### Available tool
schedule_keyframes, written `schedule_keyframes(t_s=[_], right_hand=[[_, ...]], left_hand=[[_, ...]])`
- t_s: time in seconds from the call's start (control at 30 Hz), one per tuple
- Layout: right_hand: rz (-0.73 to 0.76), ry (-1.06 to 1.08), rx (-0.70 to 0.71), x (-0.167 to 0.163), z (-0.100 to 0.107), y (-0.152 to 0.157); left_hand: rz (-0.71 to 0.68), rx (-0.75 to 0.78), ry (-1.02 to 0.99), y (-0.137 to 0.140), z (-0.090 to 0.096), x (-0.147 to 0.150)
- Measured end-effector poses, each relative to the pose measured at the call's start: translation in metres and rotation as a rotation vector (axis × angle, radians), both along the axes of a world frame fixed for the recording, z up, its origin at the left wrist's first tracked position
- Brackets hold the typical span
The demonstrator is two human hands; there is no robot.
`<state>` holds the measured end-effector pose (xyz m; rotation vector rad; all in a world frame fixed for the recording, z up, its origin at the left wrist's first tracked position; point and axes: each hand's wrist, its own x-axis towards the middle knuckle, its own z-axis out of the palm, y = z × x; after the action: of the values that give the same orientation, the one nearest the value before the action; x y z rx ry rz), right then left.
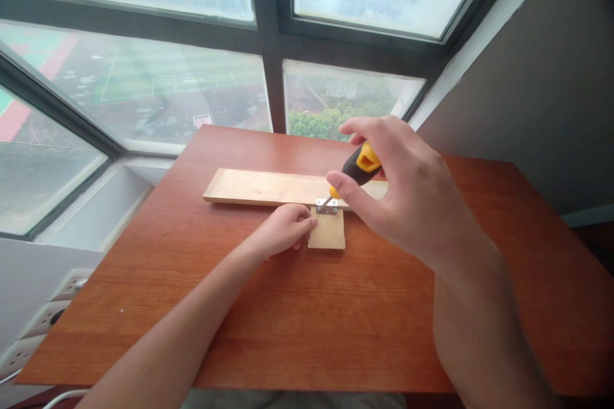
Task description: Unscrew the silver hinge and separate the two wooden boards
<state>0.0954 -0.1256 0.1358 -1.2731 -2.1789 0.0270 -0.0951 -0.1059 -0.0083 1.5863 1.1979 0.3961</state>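
Observation:
My right hand (407, 185) is closed around the black and yellow handle of a screwdriver (361, 166). The tool slants down to the left, its tip at a small silver hinge (327, 206). That hinge spans the joint between a long pale wooden board (263, 186) and a small square wood piece (327, 232). My left hand (288, 228) grips the left edge of the small piece, thumb on top and fingers partly hidden. Part of the long board's right end is covered by my right hand.
The reddish-brown table (326, 319) carries all of this. Large windows with a dark frame (273, 45) stand behind it. Wall sockets (45, 318) and a white cable (64, 396) are at the lower left, and a grey wall (527, 96) rises on the right.

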Motion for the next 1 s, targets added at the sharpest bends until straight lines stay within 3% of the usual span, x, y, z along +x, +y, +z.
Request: schedule_keyframes(t_s=[0.1, 0.27, 0.47, 0.7, 0.9, 1.0], right_hand=[[-0.078, 0.003, 0.018, -0.001, -0.003, 0.002], [0.100, 0.012, -0.047, 0.001, 0.000, 0.000], [-0.081, -0.021, 0.042, -0.001, -0.002, 0.002], [0.079, -0.034, -0.043, 0.001, 0.003, 0.000], [-0.104, -0.025, 0.082, -0.002, -0.003, 0.004], [-0.017, -0.015, 0.023, -0.001, -0.002, 0.002]], left_hand=[[0.027, -0.014, -0.001, 0.000, -0.003, 0.000], [0.028, -0.024, 0.023, 0.000, 0.003, 0.002], [0.043, 0.001, 0.033, -0.001, 0.004, 0.004], [0.034, 0.035, 0.059, -0.001, 0.001, 0.003], [0.050, 0.036, 0.047, -0.001, -0.003, 0.002], [0.042, 0.029, 0.046, 0.000, -0.004, 0.002]])
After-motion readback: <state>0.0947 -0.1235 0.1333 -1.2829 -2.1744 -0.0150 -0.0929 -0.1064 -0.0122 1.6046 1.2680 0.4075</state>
